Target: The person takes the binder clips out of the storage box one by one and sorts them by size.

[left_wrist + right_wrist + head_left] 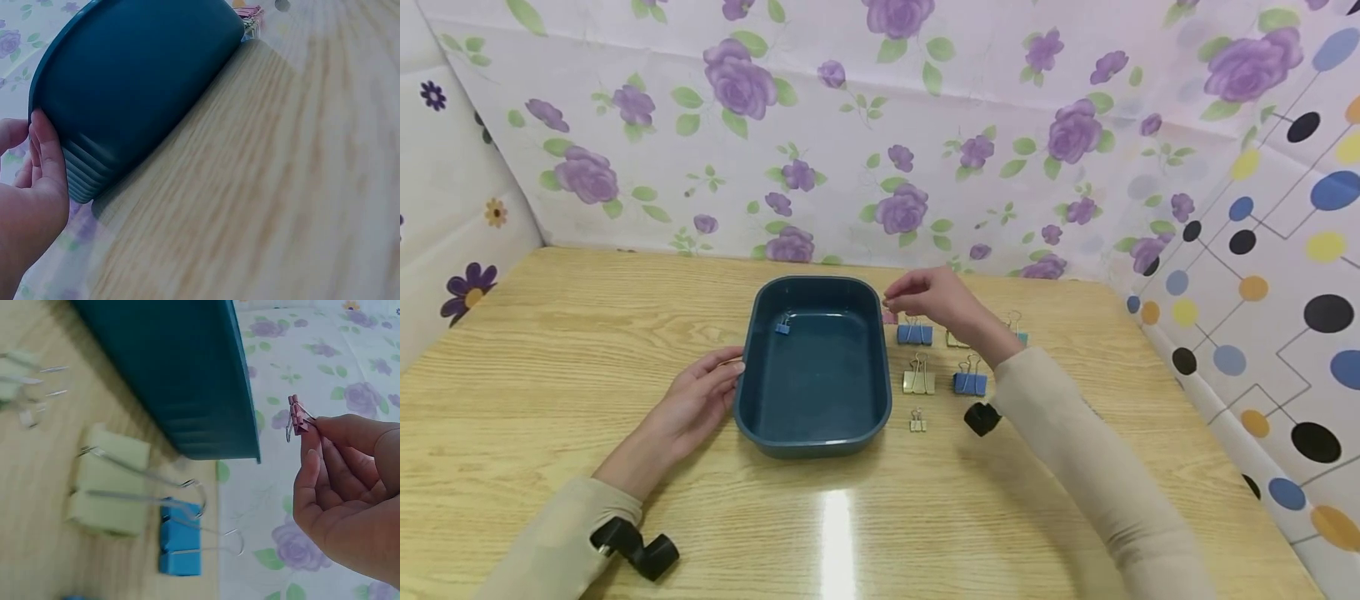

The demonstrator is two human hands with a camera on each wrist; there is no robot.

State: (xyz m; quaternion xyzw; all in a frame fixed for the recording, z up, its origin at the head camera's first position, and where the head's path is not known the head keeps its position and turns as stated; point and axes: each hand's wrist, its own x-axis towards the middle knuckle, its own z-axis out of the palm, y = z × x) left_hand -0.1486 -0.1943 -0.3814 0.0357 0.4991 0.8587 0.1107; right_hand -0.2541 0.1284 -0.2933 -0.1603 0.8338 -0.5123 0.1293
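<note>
A deep teal plastic tray (814, 447) stands on the wooden table. My left hand (703, 400) holds its left rim, thumb and fingers at the edge; the left wrist view shows a finger against the outer wall. Inside lies a small blue binder clip (783, 326). My right hand (940, 300) is just beyond the tray's far right side. Between thumb and index finger it pinches a small pink binder clip (300, 417) by a wire handle. To the right of the tray stand a large blue clip (914, 335) and a yellow clip (919, 382).
Another blue clip (970, 384) and a tiny yellow clip (917, 424) stand nearer me. A teal clip (1022, 337) is partly hidden behind my right wrist. Floral cloth (820, 167) hangs behind the table; dotted cloth (1262, 325) covers the right side.
</note>
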